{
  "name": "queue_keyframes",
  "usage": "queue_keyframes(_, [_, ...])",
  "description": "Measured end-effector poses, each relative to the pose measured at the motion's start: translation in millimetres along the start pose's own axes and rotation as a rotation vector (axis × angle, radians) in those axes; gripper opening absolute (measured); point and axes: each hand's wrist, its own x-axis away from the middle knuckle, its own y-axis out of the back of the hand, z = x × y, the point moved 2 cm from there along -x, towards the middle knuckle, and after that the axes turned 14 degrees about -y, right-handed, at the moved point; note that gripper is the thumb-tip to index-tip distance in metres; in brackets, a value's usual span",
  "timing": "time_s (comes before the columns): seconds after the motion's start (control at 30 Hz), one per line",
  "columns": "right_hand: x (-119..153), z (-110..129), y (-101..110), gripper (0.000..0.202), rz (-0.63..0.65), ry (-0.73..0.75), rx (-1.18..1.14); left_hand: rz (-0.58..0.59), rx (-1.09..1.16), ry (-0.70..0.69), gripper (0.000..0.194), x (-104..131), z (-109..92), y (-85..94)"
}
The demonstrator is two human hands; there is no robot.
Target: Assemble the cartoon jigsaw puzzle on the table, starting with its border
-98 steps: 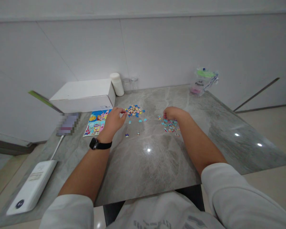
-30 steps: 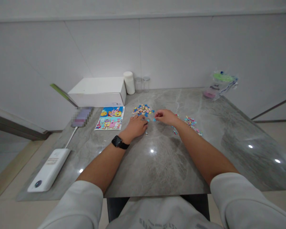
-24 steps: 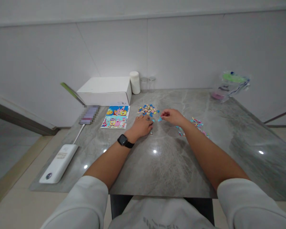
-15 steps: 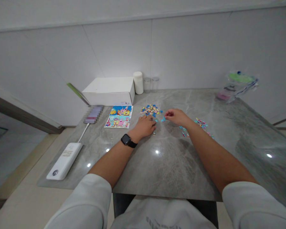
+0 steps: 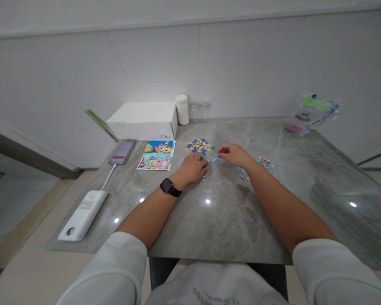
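Observation:
My left hand, with a black watch on its wrist, rests on the grey table, palm down with loosely bent fingers. Its fingertips lie beside small light-blue puzzle pieces. My right hand is pinched at the right end of these pieces; its fingertips are on a light-blue one, partly hidden. Just behind the hands is a heap of mixed puzzle pieces. More colourful pieces are spread to the right, partly behind my right forearm. One small piece lies near my left fingers.
A cartoon picture sheet lies left of my hands. Behind it stand a white box, a white bottle and two clear glasses. A phone is cabled to a white power bank. A plastic bag sits back right.
The view has shifted slightly. My right fingertips have come closer to the light-blue pieces and now meet one. My left hand stays in about the same place.

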Motion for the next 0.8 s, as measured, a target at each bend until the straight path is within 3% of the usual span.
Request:
queue_keyframes(0.17, [-4,-3,-3,0.009,0.009,-0.007,-0.064,-0.067,0.064,-0.014,0.040,-2,1,0.9])
queue_keyframes(0.37, [2,7,-13,0.016,0.151,0.007,-0.264,-0.332,0.120,0.000,0.044,-6,9,9.7])
queue_keyframes(0.57, [6,14,-27,0.020,0.224,-0.008,-0.355,-0.339,0.103,-0.033,0.030,-5,7,11.6])
queue_keyframes(0.67, [3,10,-27,0.015,0.161,-0.034,-0.310,-0.348,0.117,-0.010,0.027,-4,11,12.0])
queue_keyframes(0.8, [3,7,-20,0.012,-0.086,0.016,-0.003,-0.318,0.086,0.077,0.027,-3,22,5.8])
